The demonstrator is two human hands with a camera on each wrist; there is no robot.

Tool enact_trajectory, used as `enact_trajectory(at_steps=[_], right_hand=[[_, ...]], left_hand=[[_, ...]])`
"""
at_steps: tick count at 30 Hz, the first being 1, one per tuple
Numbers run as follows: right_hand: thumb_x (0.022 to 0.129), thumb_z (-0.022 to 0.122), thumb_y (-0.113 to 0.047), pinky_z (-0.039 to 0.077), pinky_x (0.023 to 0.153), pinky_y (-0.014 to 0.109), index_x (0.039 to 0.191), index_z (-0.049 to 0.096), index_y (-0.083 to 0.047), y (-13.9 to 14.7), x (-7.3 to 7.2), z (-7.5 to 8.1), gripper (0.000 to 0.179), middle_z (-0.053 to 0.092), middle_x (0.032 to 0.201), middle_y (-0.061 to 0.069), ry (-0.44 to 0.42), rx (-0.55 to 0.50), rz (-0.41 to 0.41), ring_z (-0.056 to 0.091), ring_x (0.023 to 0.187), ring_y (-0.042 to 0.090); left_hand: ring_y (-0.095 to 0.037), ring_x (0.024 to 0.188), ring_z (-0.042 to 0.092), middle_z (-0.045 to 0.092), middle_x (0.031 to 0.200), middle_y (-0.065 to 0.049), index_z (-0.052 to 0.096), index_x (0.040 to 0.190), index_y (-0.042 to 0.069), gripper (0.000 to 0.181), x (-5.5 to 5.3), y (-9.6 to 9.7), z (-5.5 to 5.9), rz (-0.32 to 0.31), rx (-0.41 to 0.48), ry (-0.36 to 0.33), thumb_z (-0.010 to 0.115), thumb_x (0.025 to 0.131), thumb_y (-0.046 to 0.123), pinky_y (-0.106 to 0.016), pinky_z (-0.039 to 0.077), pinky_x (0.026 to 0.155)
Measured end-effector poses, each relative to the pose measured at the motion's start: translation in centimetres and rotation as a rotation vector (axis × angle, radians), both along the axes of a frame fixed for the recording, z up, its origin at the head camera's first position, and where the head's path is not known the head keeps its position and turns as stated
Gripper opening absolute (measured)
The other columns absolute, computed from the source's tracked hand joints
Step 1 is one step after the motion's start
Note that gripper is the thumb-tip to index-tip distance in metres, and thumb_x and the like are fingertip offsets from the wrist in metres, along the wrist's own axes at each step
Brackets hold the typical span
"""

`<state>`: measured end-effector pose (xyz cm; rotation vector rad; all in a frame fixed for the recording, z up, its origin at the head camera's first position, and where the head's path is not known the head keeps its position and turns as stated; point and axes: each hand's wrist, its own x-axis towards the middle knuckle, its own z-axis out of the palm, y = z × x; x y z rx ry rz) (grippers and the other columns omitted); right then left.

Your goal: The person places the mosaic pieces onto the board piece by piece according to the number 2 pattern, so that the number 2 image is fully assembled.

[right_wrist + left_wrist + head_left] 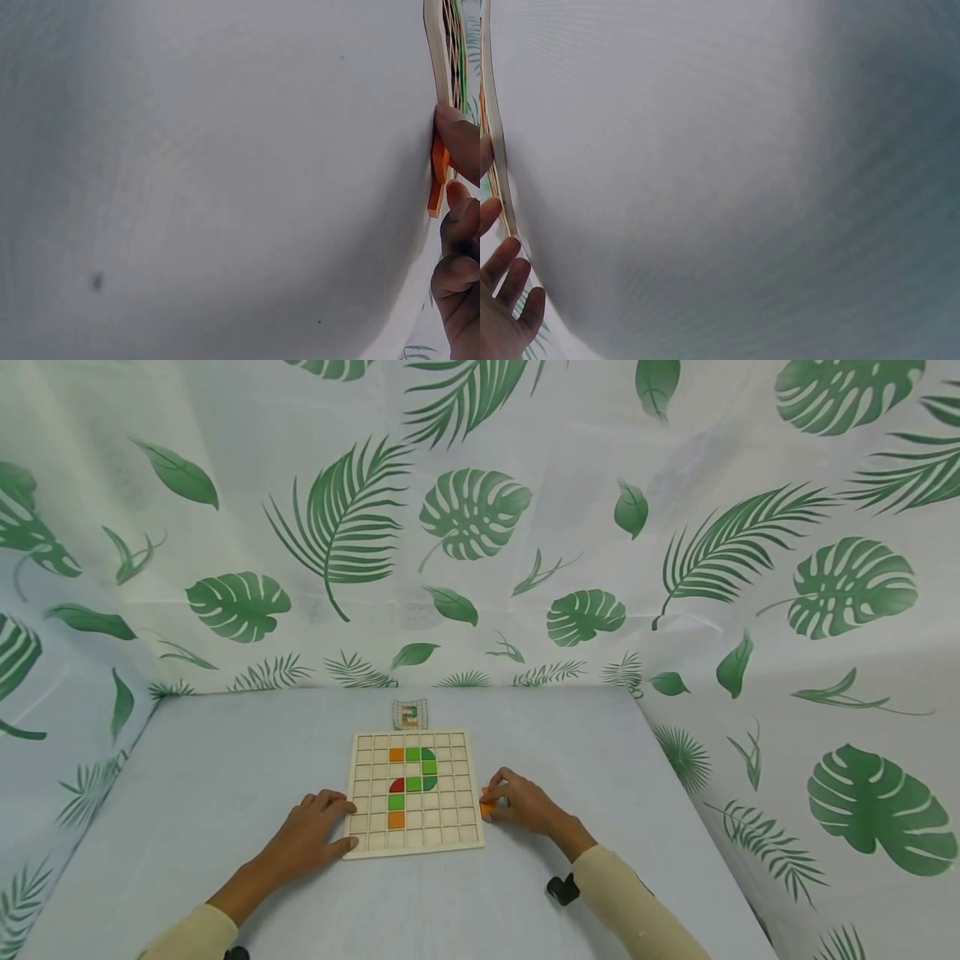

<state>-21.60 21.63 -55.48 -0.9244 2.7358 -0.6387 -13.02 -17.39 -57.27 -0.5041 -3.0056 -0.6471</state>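
A pale wooden grid board (pixel 438 841) lies on the table. Orange, green and red tiles, some with a rounded corner, sit in its cells in a hooked line like a question mark; one is an orange square tile (pixel 396 819) near the bottom. Against the board's left edge rest the fingertips and thumb of my left hand (pixel 311 833), fingers spread. Just past the right edge, my right hand (pixel 525 802) pinches orange tiles (pixel 439 161) between thumb and fingers. In the right wrist view the fingers partly cover these tiles, so I cannot tell how many it holds.
Behind the board lies a small gridded card (pixel 409 714) with a coloured pattern. The white table (pixel 247 752) meets a leaf-printed sheet (pixel 525 635) at the back and sides. A black wrist device (pixel 562 889) sits by the right sleeve.
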Motion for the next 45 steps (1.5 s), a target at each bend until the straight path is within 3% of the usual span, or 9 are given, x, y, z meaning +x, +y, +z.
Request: enact_trajectory(at_steps=[5,10,18,23,29,39,45], right_hand=[[0.086,0.081,-0.027,0.046,0.072,0.022,0.106,0.074,-0.016,-0.1,0.2,-0.1,0.024,0.060,0.107,-0.006,0.037,-0.001,0.021,0.053,0.084,0.007],[0.086,0.080,-0.026,0.050,0.080,0.026,0.109,0.072,-0.017,-0.2,0.4,-0.2,0.026,0.066,0.106,-0.009,0.020,-0.001,0.000,0.058,0.091,0.006],[0.088,0.078,-0.023,0.049,0.077,0.024,0.108,0.070,-0.019,0.0,0.4,-0.5,0.022,0.069,0.102,-0.011,-0.083,-0.038,-0.043,0.059,0.090,0.004],[0.091,0.076,-0.020,0.051,0.079,0.024,0.115,0.071,-0.016,0.1,0.3,-0.7,0.026,0.072,0.107,-0.007,-0.128,-0.122,-0.046,0.060,0.092,0.004],[0.093,0.072,-0.019,0.051,0.080,0.026,0.111,0.072,-0.017,-0.1,0.2,-0.6,0.018,0.071,0.103,-0.007,-0.196,-0.239,-0.077,0.059,0.089,0.007],[0.089,0.078,-0.024,0.051,0.076,0.025,0.109,0.073,-0.013,-2.1,0.5,-0.3,0.023,0.066,0.094,-0.003,-0.336,-0.350,-0.136,0.058,0.085,0.012],[0.089,0.077,-0.020,0.050,0.068,0.024,0.113,0.072,-0.012,-3.3,0.7,-0.4,0.026,0.067,0.094,0.000,-0.389,-0.398,-0.127,0.058,0.080,0.011]], left_hand=[[-0.030,0.114,0.055,0.058,0.129,-0.007,0.063,0.122,0.017,0.046,0.0,0.0,-0.1,0.002,-0.003,0.002,0.079,0.085,0.040,-0.050,0.048,0.091],[-0.030,0.114,0.055,0.058,0.129,-0.007,0.064,0.122,0.017,0.046,0.0,0.0,-0.1,0.006,-0.006,-0.002,0.079,0.085,0.040,-0.050,0.048,0.091],[-0.030,0.114,0.055,0.058,0.129,-0.007,0.064,0.121,0.017,0.045,0.1,0.0,0.0,0.003,-0.001,-0.001,0.079,0.085,0.039,-0.050,0.048,0.092],[-0.029,0.113,0.055,0.058,0.129,-0.007,0.063,0.121,0.017,0.045,0.1,0.0,0.0,0.001,-0.001,0.002,0.079,0.085,0.039,-0.049,0.048,0.091],[-0.029,0.114,0.055,0.058,0.129,-0.007,0.064,0.121,0.017,0.046,0.1,-0.1,0.0,0.000,-0.007,0.016,0.079,0.085,0.040,-0.049,0.048,0.091],[-0.030,0.115,0.055,0.058,0.130,-0.009,0.063,0.122,0.016,0.045,0.0,-0.1,0.2,-0.008,-0.009,0.007,0.078,0.086,0.039,-0.051,0.048,0.092],[-0.031,0.115,0.055,0.057,0.130,-0.009,0.063,0.122,0.016,0.045,0.0,-0.1,0.1,-0.013,-0.008,0.013,0.078,0.086,0.040,-0.051,0.048,0.092]])
